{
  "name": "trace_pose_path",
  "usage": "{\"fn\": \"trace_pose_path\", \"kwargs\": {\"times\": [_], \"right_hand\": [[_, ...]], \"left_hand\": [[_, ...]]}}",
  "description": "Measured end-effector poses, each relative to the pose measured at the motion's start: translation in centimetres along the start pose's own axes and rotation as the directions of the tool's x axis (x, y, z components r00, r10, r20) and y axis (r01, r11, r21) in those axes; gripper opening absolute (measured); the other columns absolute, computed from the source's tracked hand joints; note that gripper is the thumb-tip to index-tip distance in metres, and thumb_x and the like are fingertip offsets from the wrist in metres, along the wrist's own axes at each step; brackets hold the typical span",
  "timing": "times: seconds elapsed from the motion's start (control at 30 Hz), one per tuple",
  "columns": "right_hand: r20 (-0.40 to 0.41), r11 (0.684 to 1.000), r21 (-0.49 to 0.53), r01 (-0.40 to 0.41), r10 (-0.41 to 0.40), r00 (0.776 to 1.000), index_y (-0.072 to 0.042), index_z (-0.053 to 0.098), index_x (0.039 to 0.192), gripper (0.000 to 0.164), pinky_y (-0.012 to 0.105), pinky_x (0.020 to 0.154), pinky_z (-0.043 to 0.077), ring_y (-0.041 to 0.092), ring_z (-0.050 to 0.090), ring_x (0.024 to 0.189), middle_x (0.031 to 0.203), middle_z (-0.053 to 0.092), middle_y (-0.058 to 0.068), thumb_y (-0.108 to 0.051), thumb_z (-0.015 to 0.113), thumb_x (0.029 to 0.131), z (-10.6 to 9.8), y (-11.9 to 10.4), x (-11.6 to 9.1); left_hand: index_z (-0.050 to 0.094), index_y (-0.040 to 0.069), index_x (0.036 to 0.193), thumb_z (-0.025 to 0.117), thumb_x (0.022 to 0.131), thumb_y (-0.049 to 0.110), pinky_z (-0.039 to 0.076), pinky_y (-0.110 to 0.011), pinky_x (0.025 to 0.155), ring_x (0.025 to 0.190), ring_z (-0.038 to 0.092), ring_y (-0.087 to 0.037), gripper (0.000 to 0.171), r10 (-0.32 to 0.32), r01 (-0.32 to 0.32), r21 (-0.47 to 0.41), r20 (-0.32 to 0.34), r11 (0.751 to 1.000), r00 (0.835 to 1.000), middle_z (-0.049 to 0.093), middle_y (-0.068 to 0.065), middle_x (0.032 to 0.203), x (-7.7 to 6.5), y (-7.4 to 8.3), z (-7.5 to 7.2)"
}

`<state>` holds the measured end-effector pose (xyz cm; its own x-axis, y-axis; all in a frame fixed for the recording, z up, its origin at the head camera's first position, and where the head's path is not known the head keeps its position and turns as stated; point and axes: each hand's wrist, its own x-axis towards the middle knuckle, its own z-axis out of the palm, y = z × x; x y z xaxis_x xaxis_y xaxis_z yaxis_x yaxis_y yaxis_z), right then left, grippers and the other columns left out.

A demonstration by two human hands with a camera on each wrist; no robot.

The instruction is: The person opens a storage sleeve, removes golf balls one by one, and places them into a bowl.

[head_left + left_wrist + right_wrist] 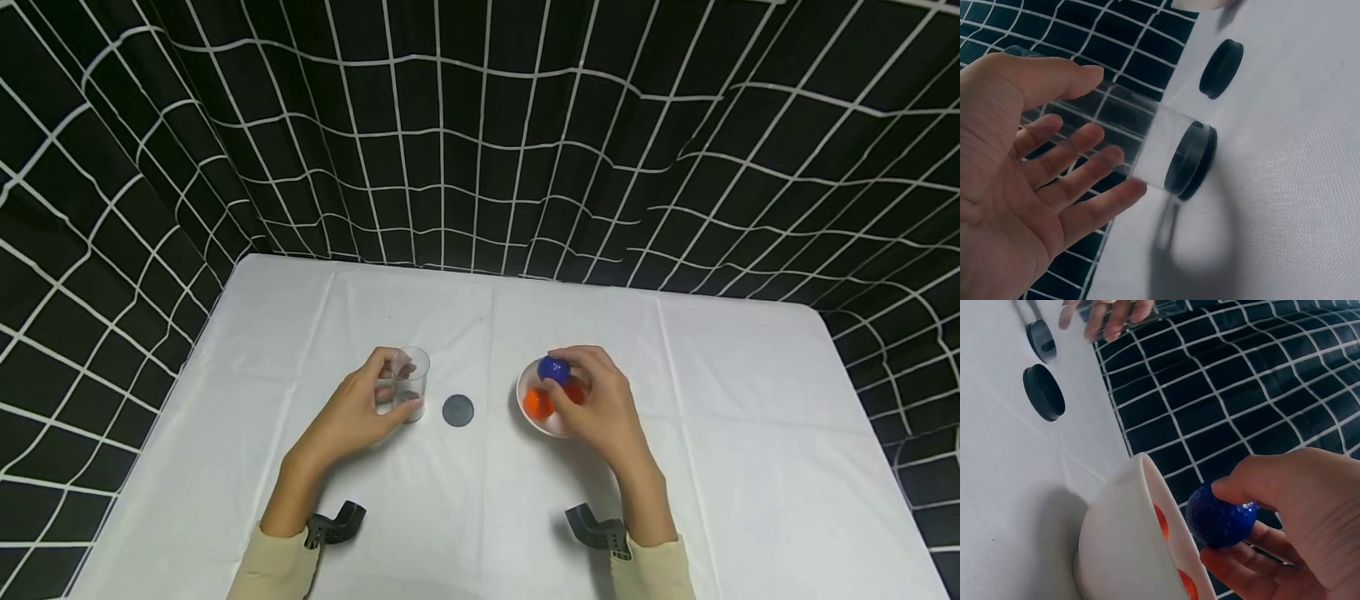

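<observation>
My left hand (pixel 348 417) holds a clear plastic cylinder (pixel 411 379) upright, thumb on one side and fingers on the other. The cylinder has a dark base (pixel 1191 161), and no ball shows inside it. My right hand (pixel 606 408) pinches a shiny, dimpled blue ball (pixel 553 370), like a golf ball, between thumb and fingers. The ball is over the far part of a white bowl (pixel 551 429), level with its rim or above. Inside the bowl lie an orange ball (pixel 537 404) and a redder ball (pixel 575 393), partly hidden by my right hand.
A dark round lid (pixel 458 410) lies flat between the cylinder and the bowl. White cloth (pixel 480 517) covers the table. Black curtains with a white grid (pixel 465 150) stand behind the table and along both sides. A black wrist mount (pixel 337 523) juts from each sleeve.
</observation>
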<state>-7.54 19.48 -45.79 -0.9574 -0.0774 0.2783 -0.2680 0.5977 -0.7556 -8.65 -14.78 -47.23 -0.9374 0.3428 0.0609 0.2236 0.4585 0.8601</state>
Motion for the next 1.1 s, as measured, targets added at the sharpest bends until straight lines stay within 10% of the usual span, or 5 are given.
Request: {"fn": "trace_pose_path", "kwargs": {"times": [0.5, 0.77, 1.1], "right_hand": [[-0.005, 0.988, -0.151, 0.024, -0.025, 1.000, -0.005, 0.074, 0.120, 0.029, 0.052, 0.099, 0.061, 0.036, 0.073, 0.108, 0.123, 0.070, 0.013, -0.006, 0.079, 0.091, 0.4, -0.8, -1.3], [-0.078, 0.991, -0.083, 0.102, -0.108, 0.991, -0.005, 0.075, 0.119, 0.029, 0.017, 0.098, 0.055, 0.032, 0.073, 0.104, 0.122, 0.072, 0.009, 0.000, 0.077, 0.090, -0.4, -1.1, -0.6], [-0.099, 0.998, -0.030, 0.060, -0.063, 0.993, -0.002, 0.074, 0.121, 0.026, 0.007, 0.102, 0.049, 0.030, 0.070, 0.118, 0.125, 0.072, 0.013, -0.001, 0.074, 0.095, -1.6, -0.8, -1.0]], "left_hand": [[0.048, 0.012, 0.137, 0.081, 0.094, 0.015, 0.059, -0.039, 0.107, 0.122, 0.073, -0.030, 0.055, -0.005, 0.006, -0.029, 0.028, 1.000, 1.000, 0.066, -0.012, 0.140, -0.6, -0.6, 0.0], [0.044, 0.024, 0.150, 0.084, 0.092, 0.026, 0.055, -0.048, 0.112, 0.126, 0.070, -0.029, 0.070, -0.040, 0.039, 0.029, 0.034, 0.999, 0.999, 0.063, -0.006, 0.144, -1.2, -0.6, -0.8], [0.031, 0.021, 0.166, 0.081, 0.090, 0.022, 0.038, -0.058, 0.125, 0.150, 0.051, -0.032, 0.090, -0.075, 0.051, 0.250, 0.088, 0.967, 0.993, 0.058, -0.008, 0.155, -3.0, -0.7, -3.7]]}}
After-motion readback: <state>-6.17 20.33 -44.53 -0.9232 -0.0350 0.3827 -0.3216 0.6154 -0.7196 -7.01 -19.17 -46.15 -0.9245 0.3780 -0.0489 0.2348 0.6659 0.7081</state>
